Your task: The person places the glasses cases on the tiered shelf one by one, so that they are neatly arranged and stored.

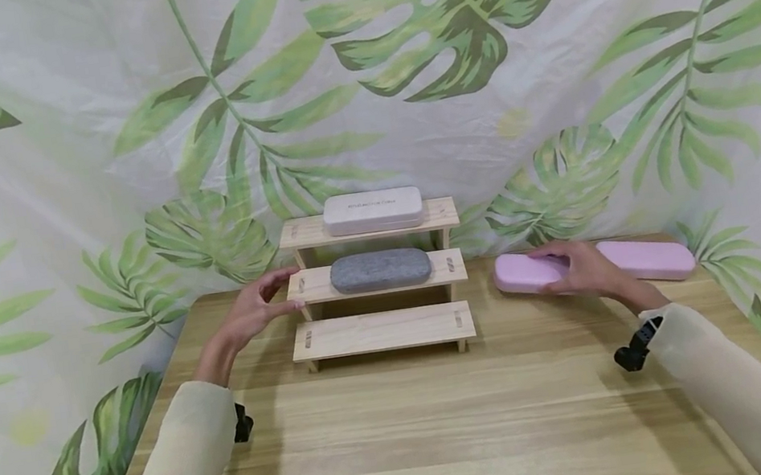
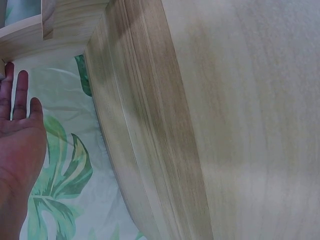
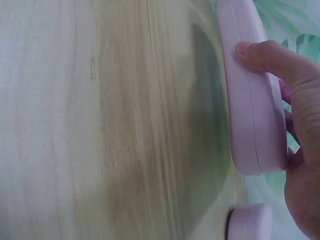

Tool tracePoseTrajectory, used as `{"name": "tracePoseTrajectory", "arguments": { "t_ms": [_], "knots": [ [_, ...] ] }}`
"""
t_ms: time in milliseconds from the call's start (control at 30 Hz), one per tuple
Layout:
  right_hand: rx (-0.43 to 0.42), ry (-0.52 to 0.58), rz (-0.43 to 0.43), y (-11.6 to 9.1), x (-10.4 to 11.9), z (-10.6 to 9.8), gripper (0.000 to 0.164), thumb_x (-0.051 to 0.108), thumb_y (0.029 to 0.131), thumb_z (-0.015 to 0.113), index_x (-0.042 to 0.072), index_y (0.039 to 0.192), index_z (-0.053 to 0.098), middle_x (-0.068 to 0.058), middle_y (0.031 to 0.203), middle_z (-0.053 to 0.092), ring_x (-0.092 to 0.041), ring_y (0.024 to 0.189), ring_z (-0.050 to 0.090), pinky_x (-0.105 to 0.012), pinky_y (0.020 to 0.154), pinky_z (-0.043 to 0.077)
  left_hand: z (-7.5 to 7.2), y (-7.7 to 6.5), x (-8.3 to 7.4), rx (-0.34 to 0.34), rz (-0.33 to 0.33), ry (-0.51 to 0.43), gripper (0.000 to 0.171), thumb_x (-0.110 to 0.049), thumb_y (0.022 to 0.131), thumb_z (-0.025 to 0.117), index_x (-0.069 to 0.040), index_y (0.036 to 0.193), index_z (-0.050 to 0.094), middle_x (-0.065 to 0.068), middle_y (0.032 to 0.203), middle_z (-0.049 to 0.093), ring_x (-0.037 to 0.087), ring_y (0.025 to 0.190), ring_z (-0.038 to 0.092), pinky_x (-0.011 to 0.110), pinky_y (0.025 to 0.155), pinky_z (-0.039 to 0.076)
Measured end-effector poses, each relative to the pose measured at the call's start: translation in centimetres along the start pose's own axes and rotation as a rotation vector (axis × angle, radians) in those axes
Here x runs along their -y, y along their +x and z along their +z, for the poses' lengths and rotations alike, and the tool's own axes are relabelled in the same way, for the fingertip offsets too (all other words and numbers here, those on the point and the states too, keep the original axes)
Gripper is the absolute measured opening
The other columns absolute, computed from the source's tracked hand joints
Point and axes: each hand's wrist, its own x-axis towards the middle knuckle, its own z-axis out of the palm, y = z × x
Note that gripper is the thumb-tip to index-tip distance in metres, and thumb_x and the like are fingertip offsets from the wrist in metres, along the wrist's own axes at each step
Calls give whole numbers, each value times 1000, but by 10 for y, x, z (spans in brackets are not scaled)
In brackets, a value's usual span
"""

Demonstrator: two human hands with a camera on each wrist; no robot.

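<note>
My right hand [image 1: 585, 269] grips a pink glasses case [image 1: 523, 274], thumb on its near side and fingers round the far side. In the right wrist view, the thumb presses beside the seam of this closed case [image 3: 247, 120], and a shadow falls on the table beside it. My left hand [image 1: 251, 314] is at the left end of a three-step wooden display stand [image 1: 382, 330], fingertips right at the middle step's edge. Its fingers look straight in the left wrist view. A grey felt glasses case [image 1: 380, 270] lies on the middle step, and a white case [image 1: 373, 212] on the top one.
A second pink glasses case [image 1: 648, 259] lies at the table's back right, behind my right wrist. The wooden table [image 1: 437, 432] reaches back to a leaf-patterned cloth [image 1: 122, 168]. Nothing sits on the stand's lowest step.
</note>
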Motion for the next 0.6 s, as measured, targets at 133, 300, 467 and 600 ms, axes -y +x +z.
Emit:
{"name": "tracePoseTrajectory", "arguments": {
  "t_ms": [133,300,467,600],
  "knots": [
    [-12,-10,-25,-1,3,-3,64,20,69,100,6,127,77,-16,126,76,-41,120,69,-29,94,51,0,0,-1,3,6,-12,67,-26,96,82,-14,156,52,13,163,45,39,157,31,60,130,19],
    [-22,-18,-71,-3,9,-7,64,20,68,100,5,126,77,-16,124,76,-41,116,70,-26,91,51,0,1,-2,6,-1,-24,67,-25,96,82,-14,155,53,13,163,46,38,157,31,59,130,19],
    [-32,-25,-111,-4,16,-10,64,19,67,100,4,125,77,-15,122,77,-38,111,72,-30,85,53,0,0,-2,4,-5,-23,66,-22,96,82,-13,155,53,13,162,47,37,156,32,59,130,19],
    [-33,-11,-131,-5,23,-12,65,17,65,101,5,124,77,-13,121,77,-34,108,72,-28,83,54,1,0,-2,2,-4,-21,66,-23,96,82,-13,155,53,13,162,47,37,156,33,59,129,20]
  ]
}}
